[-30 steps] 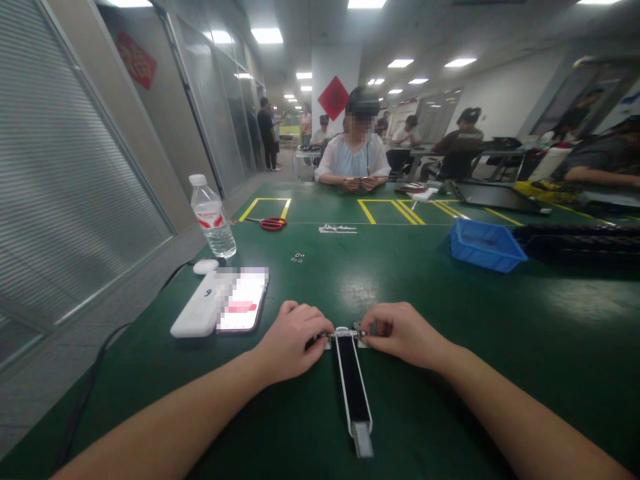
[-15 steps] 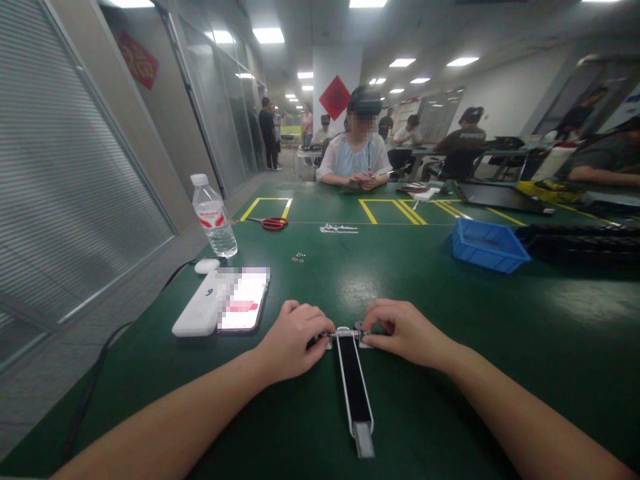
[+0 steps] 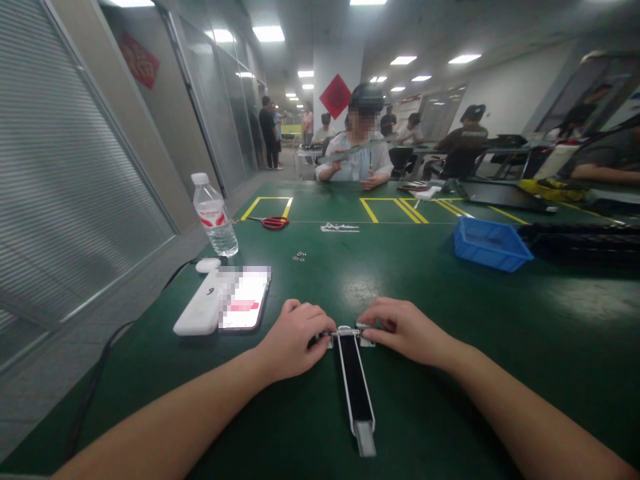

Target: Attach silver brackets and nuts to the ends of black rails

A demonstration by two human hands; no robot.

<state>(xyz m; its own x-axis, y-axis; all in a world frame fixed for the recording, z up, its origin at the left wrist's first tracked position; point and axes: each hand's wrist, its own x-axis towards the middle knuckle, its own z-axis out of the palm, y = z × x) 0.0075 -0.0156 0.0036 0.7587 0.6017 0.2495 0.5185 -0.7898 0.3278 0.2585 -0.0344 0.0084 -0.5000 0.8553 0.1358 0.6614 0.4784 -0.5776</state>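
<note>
A long black part with a white frame (image 3: pixel 356 383) lies on the green table, with a metal crosspiece at its far end and a grey tab at its near end. My left hand (image 3: pixel 299 339) pinches the left end of the crosspiece with thumb and fingers. On the other side, my right hand (image 3: pixel 400 331) has its thumb and fingertips closed on the right end, beside a small metal plate. The fingers partly hide both ends of the crosspiece.
Left of my hands are a phone (image 3: pixel 246 299), a white power bank (image 3: pixel 197 310) and a water bottle (image 3: pixel 215 217). Farther back lie red-handled scissors (image 3: pixel 275 223), small metal pieces (image 3: pixel 300 256) and a blue bin (image 3: pixel 491 245). A person (image 3: pixel 357 157) sits opposite.
My hands have barely moved; the right fingertips shifted slightly at the crosspiece's end. The person opposite has raised a long, blurred strip in one hand.
</note>
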